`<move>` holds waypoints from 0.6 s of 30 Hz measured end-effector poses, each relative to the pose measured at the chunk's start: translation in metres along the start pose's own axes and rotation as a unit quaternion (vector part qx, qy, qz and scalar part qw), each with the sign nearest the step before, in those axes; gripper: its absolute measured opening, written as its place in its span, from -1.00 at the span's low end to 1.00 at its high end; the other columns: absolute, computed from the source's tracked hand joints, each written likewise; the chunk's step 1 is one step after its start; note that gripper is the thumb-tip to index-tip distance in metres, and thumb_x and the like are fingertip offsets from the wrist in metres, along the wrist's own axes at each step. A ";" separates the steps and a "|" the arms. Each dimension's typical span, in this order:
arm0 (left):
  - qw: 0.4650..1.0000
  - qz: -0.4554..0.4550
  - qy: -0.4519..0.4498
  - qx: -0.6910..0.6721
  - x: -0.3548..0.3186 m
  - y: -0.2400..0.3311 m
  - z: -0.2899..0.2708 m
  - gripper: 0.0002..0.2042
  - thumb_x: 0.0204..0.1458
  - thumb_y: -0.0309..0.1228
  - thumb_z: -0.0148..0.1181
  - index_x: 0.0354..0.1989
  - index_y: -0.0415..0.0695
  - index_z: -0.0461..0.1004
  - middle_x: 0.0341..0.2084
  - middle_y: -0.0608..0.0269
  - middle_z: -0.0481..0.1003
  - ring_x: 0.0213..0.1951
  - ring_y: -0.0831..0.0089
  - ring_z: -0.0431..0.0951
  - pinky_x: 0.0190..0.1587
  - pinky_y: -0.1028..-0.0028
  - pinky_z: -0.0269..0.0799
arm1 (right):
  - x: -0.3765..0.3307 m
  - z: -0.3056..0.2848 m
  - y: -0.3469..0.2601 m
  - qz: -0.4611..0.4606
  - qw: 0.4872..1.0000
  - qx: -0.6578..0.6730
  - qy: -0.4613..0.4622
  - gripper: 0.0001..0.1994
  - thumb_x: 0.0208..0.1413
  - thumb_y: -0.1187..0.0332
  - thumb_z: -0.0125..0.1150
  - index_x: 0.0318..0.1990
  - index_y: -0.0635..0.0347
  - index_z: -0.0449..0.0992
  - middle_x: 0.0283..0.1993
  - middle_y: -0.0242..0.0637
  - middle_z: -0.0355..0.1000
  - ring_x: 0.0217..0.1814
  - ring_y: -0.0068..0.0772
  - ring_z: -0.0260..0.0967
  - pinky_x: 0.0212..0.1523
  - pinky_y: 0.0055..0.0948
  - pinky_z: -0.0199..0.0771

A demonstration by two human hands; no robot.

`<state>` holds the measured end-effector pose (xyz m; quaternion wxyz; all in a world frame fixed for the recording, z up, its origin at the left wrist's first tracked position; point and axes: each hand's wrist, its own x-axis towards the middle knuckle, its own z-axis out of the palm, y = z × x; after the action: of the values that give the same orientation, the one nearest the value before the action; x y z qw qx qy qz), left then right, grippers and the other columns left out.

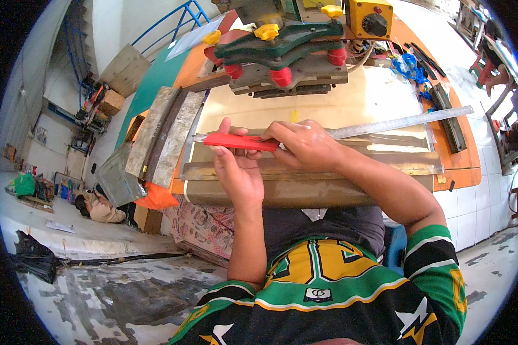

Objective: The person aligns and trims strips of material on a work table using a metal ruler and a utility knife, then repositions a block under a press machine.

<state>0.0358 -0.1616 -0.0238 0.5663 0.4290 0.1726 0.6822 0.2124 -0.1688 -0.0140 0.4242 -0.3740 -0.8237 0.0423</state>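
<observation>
A smooth red utility knife lies level at mid-frame, its slim body grasped by the right hand. The left hand spreads at the metal tip, its hold unclear. A flat, grey ruler slants toward the frame's right; glossy brown sheeting curves below.

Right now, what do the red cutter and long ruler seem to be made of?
Red cutter: probably smooth plastic, from its even, saturated colour; the silvery tip looks metal. Long ruler: likely satin metal, given its grey, faintly shiny face, though which metal is unclear.
</observation>
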 end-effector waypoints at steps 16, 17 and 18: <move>0.995 0.004 0.039 0.091 -0.003 0.000 0.001 -0.44 0.33 0.00 0.06 0.27 -0.21 0.33 -0.09 0.20 0.50 -0.32 0.55 0.45 -0.28 0.54 0.43 | 0.001 -0.001 0.000 0.013 0.999 -0.011 -0.028 -0.77 0.17 0.34 0.23 -0.07 0.15 0.41 -0.27 -0.09 0.55 -0.29 0.05 0.53 -0.40 -0.09 0.52; 0.997 0.007 0.030 0.076 -0.002 -0.001 -0.001 -0.51 0.35 -0.08 0.05 0.25 -0.22 0.35 -0.09 0.19 0.50 -0.32 0.55 0.47 -0.28 0.53 0.49 | 0.002 -0.001 -0.001 0.012 0.999 -0.011 -0.028 -0.77 0.17 0.34 0.23 -0.07 0.15 0.41 -0.27 -0.09 0.55 -0.29 0.05 0.53 -0.40 -0.09 0.52; 0.998 0.009 0.021 0.060 -0.002 -0.001 -0.001 -0.58 0.38 -0.16 0.03 0.23 -0.22 0.37 -0.09 0.18 0.50 -0.32 0.55 0.50 -0.27 0.51 0.55 | 0.002 -0.001 -0.002 0.014 1.000 -0.001 -0.021 -0.76 0.17 0.34 0.23 -0.05 0.15 0.41 -0.26 -0.08 0.55 -0.28 0.07 0.53 -0.38 -0.06 0.52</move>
<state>0.0360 -0.1630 -0.0263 0.5299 0.4494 0.2215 0.6842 0.2118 -0.1693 -0.0113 0.4058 -0.3849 -0.8271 0.0549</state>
